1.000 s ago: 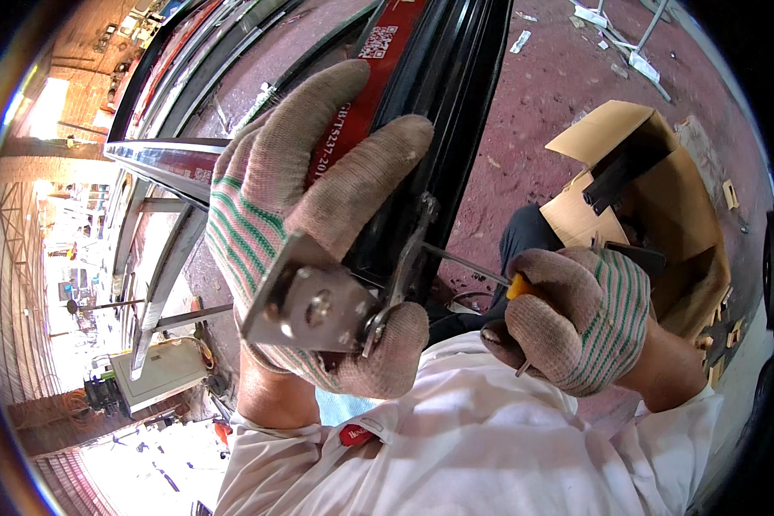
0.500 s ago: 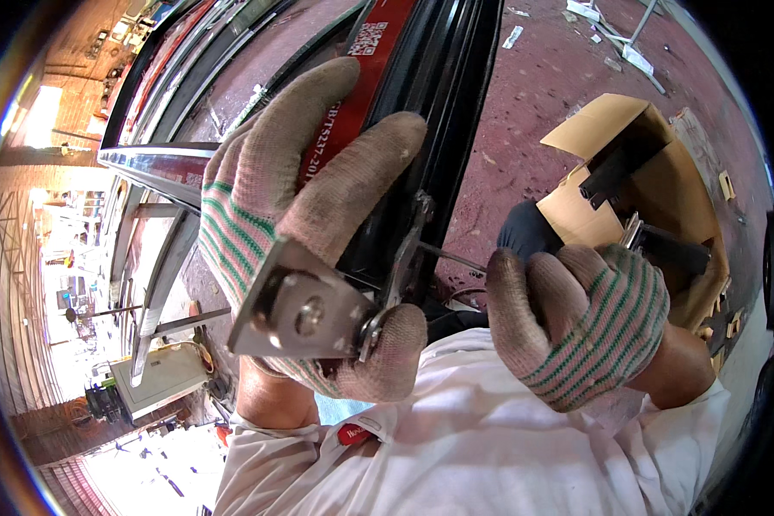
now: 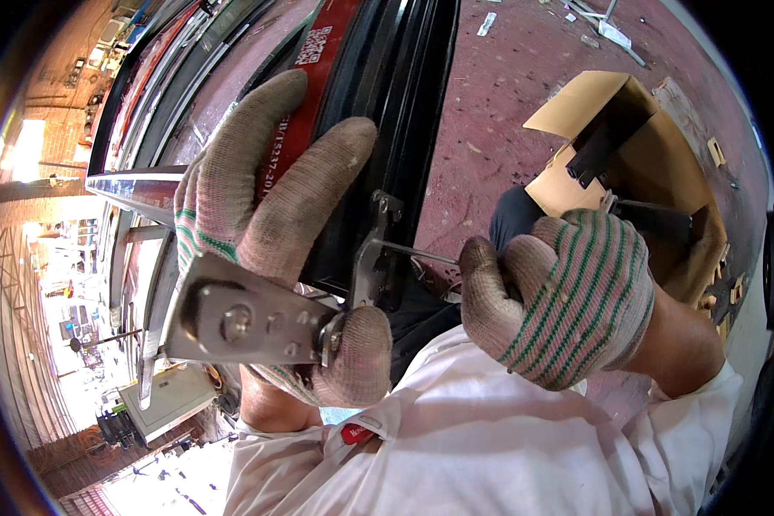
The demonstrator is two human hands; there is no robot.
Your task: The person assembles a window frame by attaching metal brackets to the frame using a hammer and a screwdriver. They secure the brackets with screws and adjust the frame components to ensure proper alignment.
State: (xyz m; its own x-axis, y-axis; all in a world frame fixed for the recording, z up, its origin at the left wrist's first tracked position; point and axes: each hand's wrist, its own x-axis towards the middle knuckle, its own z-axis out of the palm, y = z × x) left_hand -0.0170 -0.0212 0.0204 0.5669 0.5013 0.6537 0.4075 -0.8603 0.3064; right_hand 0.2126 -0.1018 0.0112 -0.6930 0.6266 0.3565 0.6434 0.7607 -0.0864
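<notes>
At the lower end of the black profile (image 3: 391, 112), your left hand (image 3: 262, 236) holds the metal bracket (image 3: 262, 322) with the thumb, while two fingers are stretched along the red strip (image 3: 320, 90). Your right hand (image 3: 568, 301) is closed around the thin tool (image 3: 421, 253), whose shaft reaches the bracket.

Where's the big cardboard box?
In the head view, the cardboard box is on the right, up past the gloved right hand, with black pieces inside.
</notes>
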